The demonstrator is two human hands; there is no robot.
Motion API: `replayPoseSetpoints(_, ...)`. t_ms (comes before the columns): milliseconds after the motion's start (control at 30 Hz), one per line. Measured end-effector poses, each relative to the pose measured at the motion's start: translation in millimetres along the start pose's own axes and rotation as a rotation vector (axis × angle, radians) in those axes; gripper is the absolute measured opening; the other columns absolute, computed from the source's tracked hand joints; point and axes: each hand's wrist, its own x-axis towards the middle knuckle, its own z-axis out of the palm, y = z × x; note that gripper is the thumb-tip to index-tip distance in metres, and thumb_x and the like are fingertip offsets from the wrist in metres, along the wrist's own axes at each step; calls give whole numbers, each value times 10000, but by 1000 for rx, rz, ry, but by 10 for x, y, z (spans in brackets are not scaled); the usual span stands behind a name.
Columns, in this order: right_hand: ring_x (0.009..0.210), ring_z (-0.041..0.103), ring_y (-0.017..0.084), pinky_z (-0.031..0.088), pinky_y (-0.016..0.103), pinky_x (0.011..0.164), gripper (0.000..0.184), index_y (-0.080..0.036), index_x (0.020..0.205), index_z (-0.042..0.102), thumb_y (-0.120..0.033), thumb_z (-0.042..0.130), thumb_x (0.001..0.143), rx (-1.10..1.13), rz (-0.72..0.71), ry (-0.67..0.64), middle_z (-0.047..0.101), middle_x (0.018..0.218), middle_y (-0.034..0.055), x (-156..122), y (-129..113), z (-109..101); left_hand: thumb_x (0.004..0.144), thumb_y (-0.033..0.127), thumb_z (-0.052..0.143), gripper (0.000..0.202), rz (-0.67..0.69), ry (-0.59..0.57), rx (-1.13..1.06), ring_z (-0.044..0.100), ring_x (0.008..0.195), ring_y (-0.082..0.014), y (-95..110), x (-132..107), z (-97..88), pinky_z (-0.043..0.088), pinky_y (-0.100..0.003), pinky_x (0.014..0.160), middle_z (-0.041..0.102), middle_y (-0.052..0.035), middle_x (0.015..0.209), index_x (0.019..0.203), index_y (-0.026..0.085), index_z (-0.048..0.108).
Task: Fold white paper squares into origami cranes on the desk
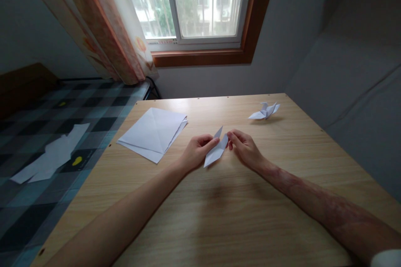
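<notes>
A small folded piece of white paper [216, 151], narrow and pointed, is held just above the wooden table [238, 217] near its middle. My left hand [196, 152] pinches its left side with thumb and fingers closed on it. My right hand [244, 148] pinches its upper right edge with the fingertips together. A stack of creased white square sheets [153, 133] lies to the left of my hands. A finished white paper bird [265, 111] rests at the table's far right.
A bed with a dark checked cover [46, 133] stands left of the table, with loose white paper scraps [50, 156] on it. A window [200, 4] and a patterned curtain [106, 25] are behind; a grey wall runs along the right.
</notes>
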Motion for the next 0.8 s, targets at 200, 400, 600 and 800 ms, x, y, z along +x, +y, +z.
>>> replayPoseSetpoints(200, 878, 664, 217, 519, 336, 857, 211, -227, 1038, 702, -435, 732, 1021, -103, -97, -265, 713, 928, 26, -58, -226, -4, 952, 621, 765, 504, 76, 163, -84, 590, 828, -161, -31, 52, -18, 442, -256, 656, 650, -62, 961, 835, 134, 817)
replayPoseSetpoints(400, 865, 697, 219, 548, 342, 839, 161, -226, 1004, 735, -386, 748, 1005, -154, -145, -211, 753, 924, 28, -68, -218, 53, 946, 634, 768, 504, 85, 161, -177, 575, 831, -155, -39, 75, -22, 481, -266, 730, 618, -42, 942, 811, 150, 794)
replayPoseSetpoints(600, 923, 728, 243, 567, 367, 859, 117, -253, 972, 767, -352, 730, 1024, -173, -176, 15, 794, 965, 36, -43, -102, 47, 943, 556, 798, 414, 141, 141, -1, 610, 835, -172, -113, 84, -32, 477, -283, 755, 662, -45, 893, 803, 168, 765)
replayPoseSetpoints(800, 876, 731, 243, 553, 374, 825, 110, -249, 880, 692, -180, 735, 954, -363, -280, 108, 798, 960, 36, -28, -148, -37, 951, 523, 803, 352, 160, 283, -17, 627, 711, -151, -67, 28, -3, 481, -266, 682, 673, 11, 789, 1032, 211, 663)
